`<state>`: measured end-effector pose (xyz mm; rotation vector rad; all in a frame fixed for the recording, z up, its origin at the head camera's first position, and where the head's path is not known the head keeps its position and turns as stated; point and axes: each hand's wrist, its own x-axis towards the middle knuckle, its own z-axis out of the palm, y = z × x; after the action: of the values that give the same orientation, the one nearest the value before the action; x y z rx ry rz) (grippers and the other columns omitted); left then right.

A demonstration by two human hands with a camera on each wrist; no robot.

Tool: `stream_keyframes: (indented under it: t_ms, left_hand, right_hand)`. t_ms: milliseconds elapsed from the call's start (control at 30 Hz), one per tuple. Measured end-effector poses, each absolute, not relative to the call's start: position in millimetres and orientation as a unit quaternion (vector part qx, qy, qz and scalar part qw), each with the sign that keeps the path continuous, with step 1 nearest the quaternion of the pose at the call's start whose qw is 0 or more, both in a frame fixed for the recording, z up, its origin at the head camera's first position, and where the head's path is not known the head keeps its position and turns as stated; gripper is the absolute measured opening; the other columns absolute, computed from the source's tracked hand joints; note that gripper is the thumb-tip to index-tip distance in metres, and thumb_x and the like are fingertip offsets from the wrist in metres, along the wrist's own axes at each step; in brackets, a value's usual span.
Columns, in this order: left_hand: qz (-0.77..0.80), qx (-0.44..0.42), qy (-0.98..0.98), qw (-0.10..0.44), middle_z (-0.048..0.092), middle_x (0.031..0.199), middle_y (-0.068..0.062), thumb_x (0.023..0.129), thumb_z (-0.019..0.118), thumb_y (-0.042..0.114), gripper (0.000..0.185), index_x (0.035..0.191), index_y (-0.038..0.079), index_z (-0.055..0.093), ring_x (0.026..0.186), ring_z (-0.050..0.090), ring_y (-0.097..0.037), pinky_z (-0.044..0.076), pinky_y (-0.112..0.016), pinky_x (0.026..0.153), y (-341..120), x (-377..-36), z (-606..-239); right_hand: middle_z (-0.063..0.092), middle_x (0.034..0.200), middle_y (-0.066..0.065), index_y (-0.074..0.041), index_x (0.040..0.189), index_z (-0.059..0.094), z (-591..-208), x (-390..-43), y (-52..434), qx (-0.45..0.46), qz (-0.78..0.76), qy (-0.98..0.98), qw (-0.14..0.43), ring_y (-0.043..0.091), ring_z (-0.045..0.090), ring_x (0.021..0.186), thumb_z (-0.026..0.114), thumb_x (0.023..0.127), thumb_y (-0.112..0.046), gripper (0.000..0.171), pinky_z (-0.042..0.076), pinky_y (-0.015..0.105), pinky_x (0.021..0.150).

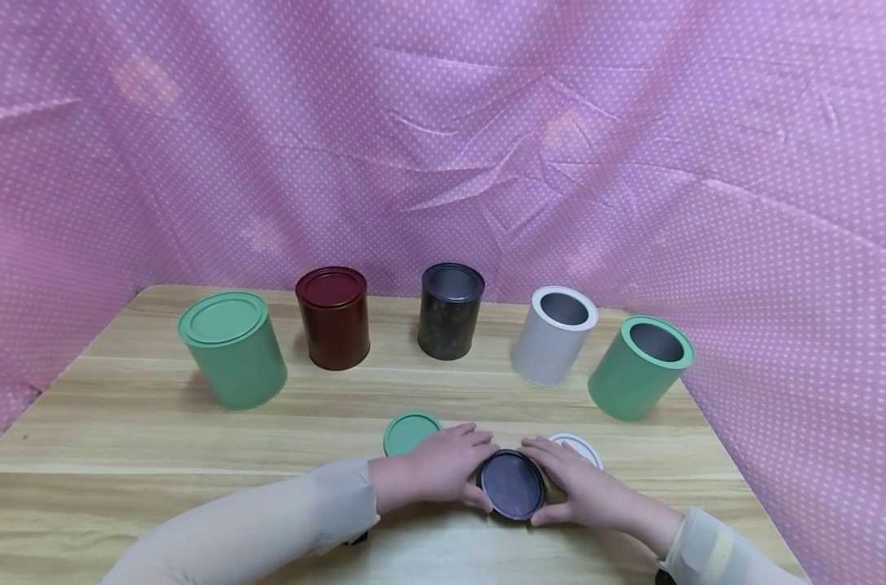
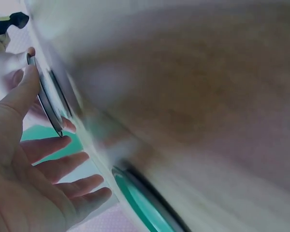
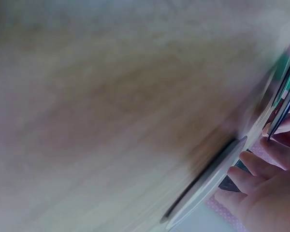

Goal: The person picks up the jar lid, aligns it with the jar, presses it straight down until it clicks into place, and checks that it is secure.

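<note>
- Both hands meet at the near edge of the table. The left hand (image 1: 443, 471) and the right hand (image 1: 585, 487) hold the dark lid (image 1: 512, 485) between them, fingers curled against its rim from either side.
- The left wrist view shows that lid edge-on, thumb on one side and fingertips on the other, so it looks tipped up off the wood rather than lying flat. I can't tell how far.
- Just behind the left hand lies a green lid (image 1: 410, 431), flat on the table (image 1: 158, 431). Behind the right hand a white lid (image 1: 578, 445) peeks out, partly covered by the fingers.
- Further back stands a row of five tins. The large green tin (image 1: 234, 351) at the left and the dark red tin (image 1: 333, 318) next to it already wear their lids.
- The dark tin (image 1: 450, 311) in the middle stands open, as do the white tin (image 1: 553, 335) and the small green tin (image 1: 639, 367) at the right.
- As I judge it: two tins closed, three to go. The lid in hand matches the open dark tin by colour, and it sits well apart from that tin, so this lid has only just been picked up and not yet carried over.
- The green and white lids lie untouched, each with an open tin of its colour waiting.
</note>
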<state>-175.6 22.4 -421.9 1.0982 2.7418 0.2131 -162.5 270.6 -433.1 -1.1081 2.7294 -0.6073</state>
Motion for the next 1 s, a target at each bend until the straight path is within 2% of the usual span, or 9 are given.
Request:
stream_keyframes:
  t_ms: [333, 533, 1000]
  left_hand:
    - [0.097, 0.375, 0.918, 0.091, 0.053, 0.142, 0.001, 0.078, 0.071, 0.058, 0.074, 0.137, 0.017, 0.054, 0.137, 0.043, -0.03, 0.035, -0.038, 0.114, 21, -177, -418]
    - [0.152, 0.381, 0.909, 0.073, 0.059, 0.135, 0.004, 0.076, 0.077, 0.05, 0.067, 0.132, 0.018, 0.058, 0.134, 0.046, -0.03, 0.039, -0.04, 0.111, 19, -182, -416]
    - [0.225, 0.369, 0.898, 0.088, 0.055, 0.141, -0.003, 0.076, 0.079, 0.043, 0.071, 0.137, 0.014, 0.055, 0.138, 0.039, -0.037, 0.035, -0.048, 0.113, 4, -194, -407]
  right_hand:
    - [0.053, 0.139, 0.016, -0.001, 0.138, 0.048, -433, -166, 275, -0.382, -0.211, 0.898, 0.055, 0.035, 0.051, 0.125, 0.073, 0.077, -0.055, 0.085, 0.043, 0.055, 0.101]
    - [0.055, 0.136, 0.017, 0.002, 0.139, 0.046, -428, -170, 275, -0.38, -0.242, 0.892, 0.047, 0.035, 0.054, 0.123, 0.078, 0.075, -0.047, 0.086, 0.044, 0.054, 0.1]
    - [0.055, 0.136, 0.017, 0.001, 0.139, 0.045, -426, -186, 269, -0.395, -0.299, 0.868, 0.039, 0.037, 0.052, 0.124, 0.081, 0.076, -0.035, 0.081, 0.043, 0.054, 0.101]
